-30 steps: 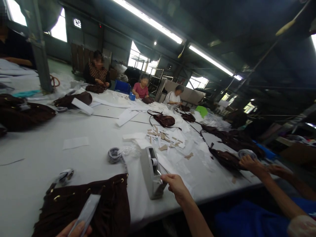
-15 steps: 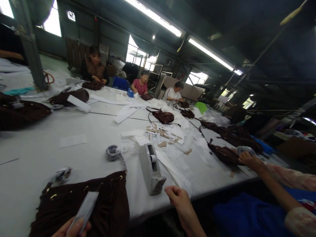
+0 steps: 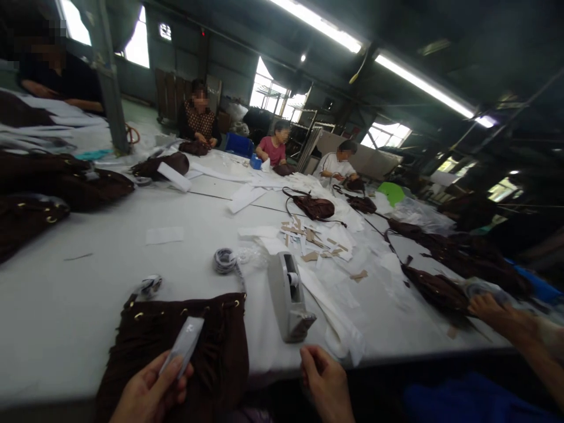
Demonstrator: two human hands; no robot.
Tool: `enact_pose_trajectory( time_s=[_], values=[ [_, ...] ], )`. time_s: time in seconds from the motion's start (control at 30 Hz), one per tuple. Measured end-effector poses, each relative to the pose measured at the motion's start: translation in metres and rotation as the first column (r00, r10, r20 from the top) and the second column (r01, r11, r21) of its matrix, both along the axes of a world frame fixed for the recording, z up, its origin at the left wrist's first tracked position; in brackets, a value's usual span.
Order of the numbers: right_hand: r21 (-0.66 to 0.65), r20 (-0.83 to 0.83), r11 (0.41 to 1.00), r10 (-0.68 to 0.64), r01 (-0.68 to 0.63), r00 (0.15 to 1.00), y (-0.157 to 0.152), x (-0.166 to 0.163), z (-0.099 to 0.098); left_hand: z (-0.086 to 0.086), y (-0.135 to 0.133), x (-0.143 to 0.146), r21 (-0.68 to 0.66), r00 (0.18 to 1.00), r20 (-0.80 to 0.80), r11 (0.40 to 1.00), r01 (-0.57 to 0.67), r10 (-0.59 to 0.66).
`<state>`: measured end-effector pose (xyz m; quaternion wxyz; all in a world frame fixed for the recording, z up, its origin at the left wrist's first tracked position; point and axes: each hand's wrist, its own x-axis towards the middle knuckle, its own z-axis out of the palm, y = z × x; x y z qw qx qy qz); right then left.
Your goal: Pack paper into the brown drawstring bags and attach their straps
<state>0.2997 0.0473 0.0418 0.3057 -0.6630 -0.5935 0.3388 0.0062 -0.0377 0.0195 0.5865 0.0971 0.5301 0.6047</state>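
My left hand [image 3: 152, 385] pinches a flat, pale strip [image 3: 188, 338], seemingly wrapped in shiny clear plastic, between thumb and fingers. Under that strip lies a dark brown fringed bag [image 3: 222, 346] with gold eyelets along its top edge. My right hand [image 3: 325, 382] is at the table's front edge, just below a grey tape dispenser [image 3: 282, 299]. Its thumb and fingertips are pressed together; whatever may be between them is too small to make out. A wrapped coil [image 3: 224, 260] rests behind the bag, and a smaller wrapped bundle [image 3: 150, 285] touches the bag's upper left corner.
Paper and cardboard scraps [image 3: 315, 239] lie behind the dispenser. More brown bags [image 3: 92, 185] are at the left, others [image 3: 440, 288] at the right. A co-worker's hand [image 3: 489, 308] reaches in from the right. Several people sit across the white table [image 3: 110, 247]; a post [image 3: 110, 88] stands at left.
The view has swung left, bringing another person in at the far left. My left hand has come up with the strip over the bag. My right hand stays near the dispenser, fingers still pinched.
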Motion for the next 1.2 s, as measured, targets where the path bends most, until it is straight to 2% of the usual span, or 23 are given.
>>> enact_pose_trajectory(
  time_s=[0.07, 0.13, 0.27, 0.4, 0.47, 0.67, 0.9, 1.07, 1.2],
  values=[
    [0.010, 0.006, 0.988, 0.154, -0.154, 0.988, 0.000, -0.025, 0.020, 0.006, 0.000, 0.002, 0.042, 0.999, -0.045, 0.999, 0.023, -0.021],
    [0.005, -0.024, 0.947, 0.320, -0.320, 0.947, 0.001, -0.056, 0.038, 0.010, 0.001, 0.002, 0.088, 0.995, -0.079, 0.994, 0.059, -0.053],
    [-0.012, -0.137, 0.797, 0.597, -0.604, 0.790, 0.002, -0.115, 0.063, 0.012, 0.003, 0.000, 0.180, 0.993, -0.104, 0.981, 0.074, -0.056],
    [-0.082, -0.291, 0.631, 0.725, -0.771, 0.624, 0.006, -0.156, 0.068, 0.013, 0.004, 0.000, 0.212, 0.992, -0.121, 0.975, 0.067, -0.041],
    [-0.108, -0.326, 0.596, 0.735, -0.796, 0.595, 0.009, -0.167, 0.064, 0.015, 0.003, 0.000, 0.216, 0.990, -0.129, 0.973, 0.079, -0.052],
    [-0.160, -0.212, 0.619, 0.739, -0.769, 0.640, 0.020, -0.180, 0.042, 0.015, 0.002, -0.002, 0.217, 0.986, -0.155, 0.972, 0.096, -0.062],
    [-0.197, -0.120, 0.673, 0.705, -0.713, 0.699, 0.025, -0.186, 0.030, 0.011, 0.003, -0.003, 0.193, 0.967, -0.252, 0.977, 0.091, -0.041],
    [-0.251, -0.123, 0.715, 0.645, -0.652, 0.754, 0.024, -0.190, 0.018, 0.008, 0.003, -0.002, 0.143, 0.934, -0.351, 0.983, 0.116, -0.059],
    [-0.268, -0.193, 0.733, 0.595, -0.625, 0.780, 0.022, -0.190, 0.009, 0.008, 0.003, -0.004, 0.171, 0.943, -0.329, 0.978, 0.122, -0.060]
  ],
)
